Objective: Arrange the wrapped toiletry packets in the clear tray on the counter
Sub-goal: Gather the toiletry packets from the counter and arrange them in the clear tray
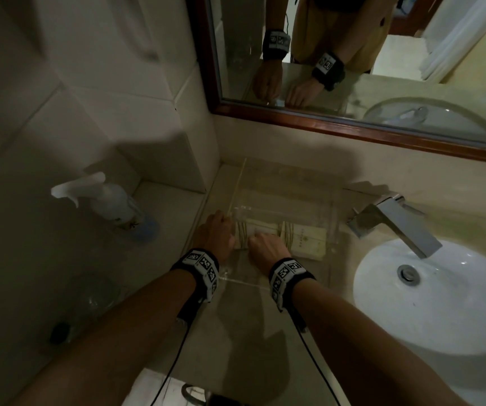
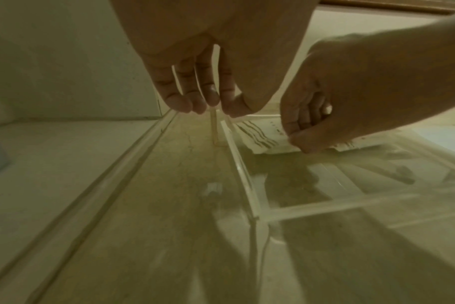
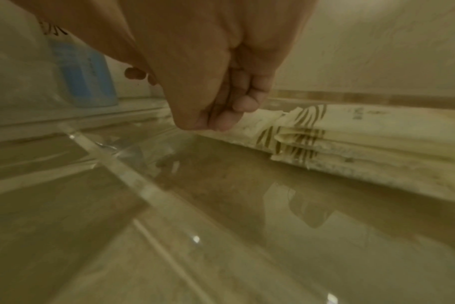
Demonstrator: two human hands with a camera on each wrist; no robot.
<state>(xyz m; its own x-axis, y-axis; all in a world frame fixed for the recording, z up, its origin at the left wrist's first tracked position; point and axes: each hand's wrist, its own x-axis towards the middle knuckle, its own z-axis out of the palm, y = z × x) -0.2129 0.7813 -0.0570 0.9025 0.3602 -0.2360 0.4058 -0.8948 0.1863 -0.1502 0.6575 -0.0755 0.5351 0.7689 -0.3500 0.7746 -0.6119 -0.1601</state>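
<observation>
A clear tray (image 1: 334, 230) sits on the counter against the back wall. Cream wrapped packets (image 1: 306, 241) with brown stripes lie stacked across its middle. My left hand (image 1: 215, 232) is at the tray's left wall (image 2: 243, 174); its straight fingers (image 2: 185, 100) hang outside and the thumb inside, just above the rim. My right hand (image 1: 265, 244) is inside the tray. Its curled fingers and thumb (image 2: 303, 144) pinch the near edge of a packet (image 2: 257, 133). In the right wrist view the right hand (image 3: 213, 123) closes over the left end of the packet stack (image 3: 364, 133).
A white spray bottle (image 1: 113, 206) and a clear glass (image 1: 95, 294) stand on the lower ledge to the left. A chrome faucet (image 1: 396, 224) and a white sink (image 1: 455, 317) are right of the tray. A framed mirror (image 1: 294, 118) hangs behind.
</observation>
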